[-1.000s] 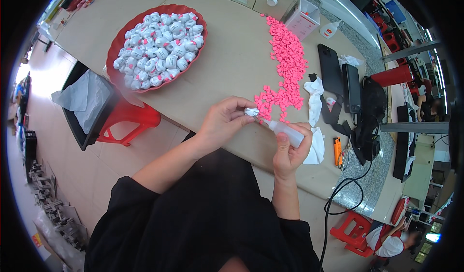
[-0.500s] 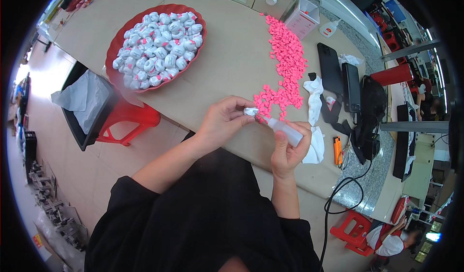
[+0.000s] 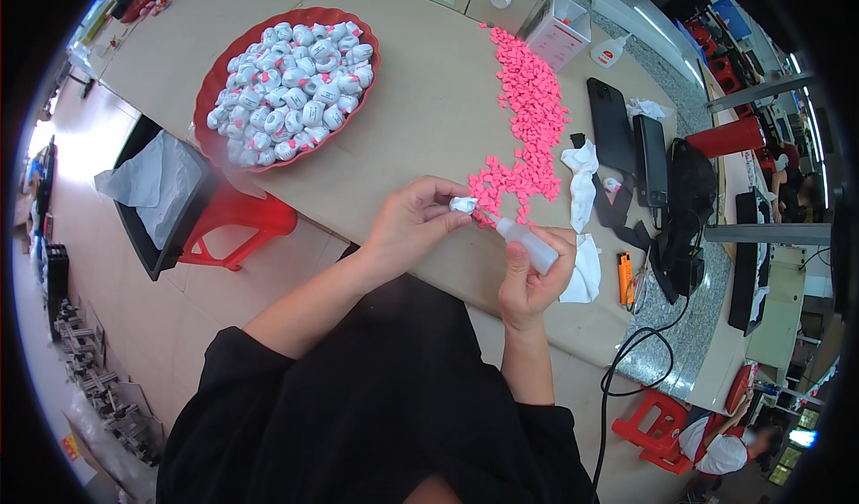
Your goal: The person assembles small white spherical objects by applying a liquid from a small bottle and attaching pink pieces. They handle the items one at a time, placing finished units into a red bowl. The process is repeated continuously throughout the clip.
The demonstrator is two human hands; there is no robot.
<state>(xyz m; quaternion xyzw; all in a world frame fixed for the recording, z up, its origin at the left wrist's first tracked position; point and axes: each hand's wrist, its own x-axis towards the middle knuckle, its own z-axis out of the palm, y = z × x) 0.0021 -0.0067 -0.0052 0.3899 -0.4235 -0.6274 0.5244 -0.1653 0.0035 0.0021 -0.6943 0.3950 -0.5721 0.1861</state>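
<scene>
Between the thumb and fingers of my left hand (image 3: pixel 413 217) is a small white piece (image 3: pixel 463 205), held just over the table's near edge. My right hand (image 3: pixel 537 280) is closed round a translucent squeeze bottle (image 3: pixel 531 246). The bottle tilts up to the left, and its thin nozzle points at the white piece; I cannot tell whether they touch. Just beyond both hands, small pink pieces (image 3: pixel 534 110) lie in a long loose heap. To the far left, a red scalloped basket (image 3: pixel 211 101) is filled with small white pieces that show pink spots.
Right of the heap lie crumpled white cloth strips (image 3: pixel 582 186), a black phone (image 3: pixel 610 128), an orange lighter (image 3: pixel 625 278) and a black cable (image 3: pixel 617 361). A small white bottle (image 3: pixel 608 52) stands beside a box (image 3: pixel 557 34). A black bin (image 3: pixel 152 209) sits on a red stool (image 3: pixel 242 226).
The bottle's nozzle has shifted very slightly at the white piece. Both hands keep their grips and nearly the same places.
</scene>
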